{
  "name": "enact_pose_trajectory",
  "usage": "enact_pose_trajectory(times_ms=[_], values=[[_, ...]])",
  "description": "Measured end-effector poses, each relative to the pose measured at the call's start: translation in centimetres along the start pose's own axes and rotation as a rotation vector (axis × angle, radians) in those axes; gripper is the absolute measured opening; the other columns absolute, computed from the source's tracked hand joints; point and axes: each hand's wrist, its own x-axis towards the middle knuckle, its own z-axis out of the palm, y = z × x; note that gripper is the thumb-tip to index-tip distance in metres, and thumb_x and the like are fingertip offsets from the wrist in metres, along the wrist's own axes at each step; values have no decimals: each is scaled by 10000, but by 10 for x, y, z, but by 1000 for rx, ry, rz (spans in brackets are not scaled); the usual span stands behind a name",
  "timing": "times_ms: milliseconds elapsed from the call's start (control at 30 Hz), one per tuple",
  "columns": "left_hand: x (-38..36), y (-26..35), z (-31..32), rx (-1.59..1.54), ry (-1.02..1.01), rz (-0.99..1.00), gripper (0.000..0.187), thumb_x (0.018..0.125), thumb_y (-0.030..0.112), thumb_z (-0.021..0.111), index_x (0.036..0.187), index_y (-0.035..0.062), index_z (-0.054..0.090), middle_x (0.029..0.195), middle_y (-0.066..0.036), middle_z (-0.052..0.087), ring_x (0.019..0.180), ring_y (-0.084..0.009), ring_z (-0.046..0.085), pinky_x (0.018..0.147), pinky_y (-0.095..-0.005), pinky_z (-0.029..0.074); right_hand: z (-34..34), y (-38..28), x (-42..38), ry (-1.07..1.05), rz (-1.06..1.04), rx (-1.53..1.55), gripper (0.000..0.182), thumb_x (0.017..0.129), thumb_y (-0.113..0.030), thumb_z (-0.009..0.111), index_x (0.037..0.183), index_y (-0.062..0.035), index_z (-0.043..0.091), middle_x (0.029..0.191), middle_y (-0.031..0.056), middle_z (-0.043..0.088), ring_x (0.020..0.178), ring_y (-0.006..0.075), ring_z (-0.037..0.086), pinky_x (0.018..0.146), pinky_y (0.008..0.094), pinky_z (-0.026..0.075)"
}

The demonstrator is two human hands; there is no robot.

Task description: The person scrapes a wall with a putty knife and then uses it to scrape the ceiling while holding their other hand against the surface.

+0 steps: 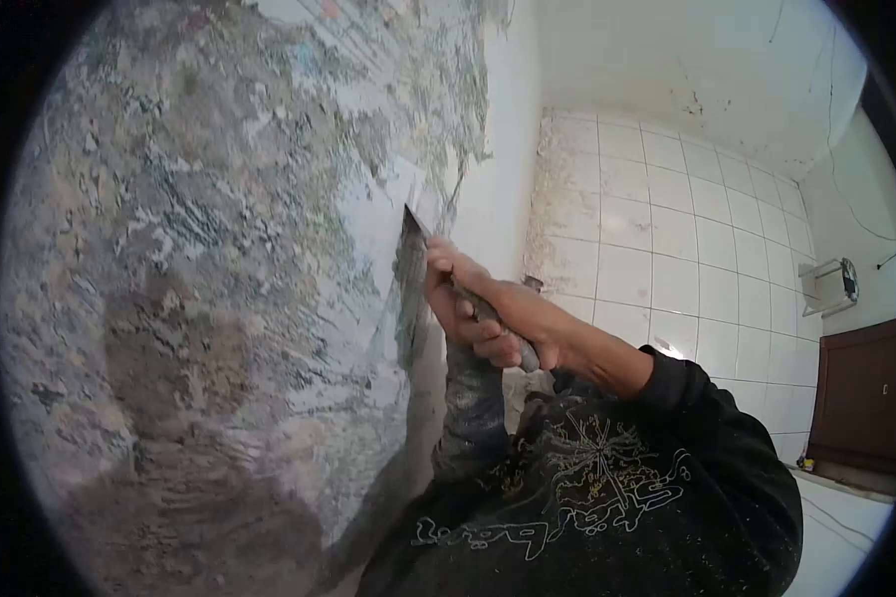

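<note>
Wall (219, 229) — seemingly part-scraped, smooth in places, mostly rough — my left hand (444, 301) and right hand (508, 303) clench the scraper (415, 223).

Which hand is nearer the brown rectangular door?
Right. Your right hand holds the grey-handled metal scraper on the side toward the door; your left hand holds it toward the rough grey wall.

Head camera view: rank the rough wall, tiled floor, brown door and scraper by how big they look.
Largest to smallest by visible area:
1. Rough wall
2. Tiled floor
3. Brown door
4. Scraper, partly hidden
</note>
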Motion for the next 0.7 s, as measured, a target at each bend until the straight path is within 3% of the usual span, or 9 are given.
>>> enact_pose_trajectory(times_ms=[100, 133, 367, 500, 567, 700], values=[[9, 5, -10, 57, 9, -1, 293, 902, 330, 337, 997, 138, 537, 906, -77, 590, 745, -207, 578, 684, -285, 448, -13, -6, 12, -23, 49, 20, 380, 877, -509, 437, 800, -140, 479, 466, -66, 358, 332, 37, 345, 282, 178, 272], [13, 9, -18, 85, 21, -2, 300, 902, 341, 337, 998, 139, 537, 905, -80, 591, 740, -209, 579, 677, -283, 449, -26, -9, 22, -122, 10, 80, 401, 868, -524, 449, 824, -126, 474, 477, -70, 370, 341, 34, 359, 289, 168, 283], [5, 5, -12, 111, 8, -8, 359, 902, 420, 334, 1003, 143, 539, 899, -99, 599, 701, -227, 591, 629, -267, 457, -14, -3, 15, -72, -58, 15, 441, 853, -582, 429, 750, -153, 415, 494, -75, 368, 348, 24, 352, 306, 171, 288], [6, 39, -44, 402, 131, -28, 395, 903, 465, 332, 1006, 145, 540, 896, -110, 603, 679, -236, 598, 601, -258, 461, -35, -8, 34, -89, 2, 77, 445, 881, -562, 376, 724, -147, 412, 488, -72, 364, 337, 27, 338, 298, 181, 283], [2, 7, -22, 92, 25, -29, 396, 900, 454, 335, 992, 129, 542, 903, -118, 606, 682, -233, 597, 612, -261, 461, -22, -11, 13, -85, 0, -12, 444, 886, -554, 364, 726, -143, 416, 485, -68, 360, 334, 30, 333, 296, 184, 282], [10, 6, -19, 100, 5, 28, 339, 892, 396, 358, 982, 115, 526, 888, -108, 602, 687, -217, 591, 608, -265, 455, -18, -22, 17, 19, 5, -107, 445, 885, -559, 359, 731, -147, 429, 480, -61, 337, 339, 34, 329, 299, 186, 274]])
